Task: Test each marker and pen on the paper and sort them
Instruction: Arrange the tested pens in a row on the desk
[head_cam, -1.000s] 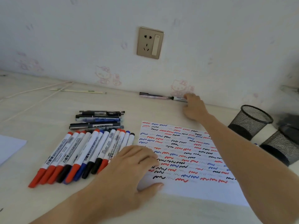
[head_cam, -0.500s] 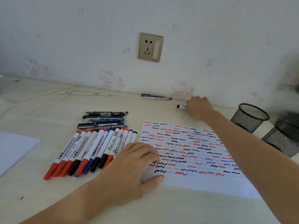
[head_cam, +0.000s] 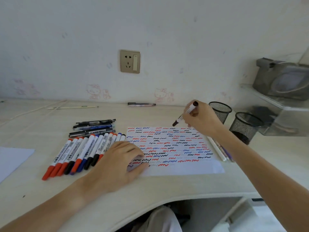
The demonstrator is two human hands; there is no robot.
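A white paper [head_cam: 184,169] covered in red, blue and black squiggles lies in the middle of the desk. My left hand [head_cam: 120,163] rests flat on its lower left corner. My right hand [head_cam: 200,119] holds a black-capped whiteboard marker [head_cam: 185,114] tilted above the paper's far edge, its dark lower end just over the top row. A row of several whiteboard markers [head_cam: 83,151] lies left of the paper, with several dark pens [head_cam: 93,127] stacked behind them. One pen [head_cam: 141,104] lies against the wall.
Two black mesh pen cups [head_cam: 220,111] [head_cam: 245,126] stand right of the paper. A few pale pens [head_cam: 219,149] lie along the paper's right edge. Another white sheet [head_cam: 11,158] sits at far left. A grey bag [head_cam: 282,79] rests on a clear shelf.
My right hand picked the marker up from near the wall and brought it back over the paper's top edge. My left hand stayed on the paper.
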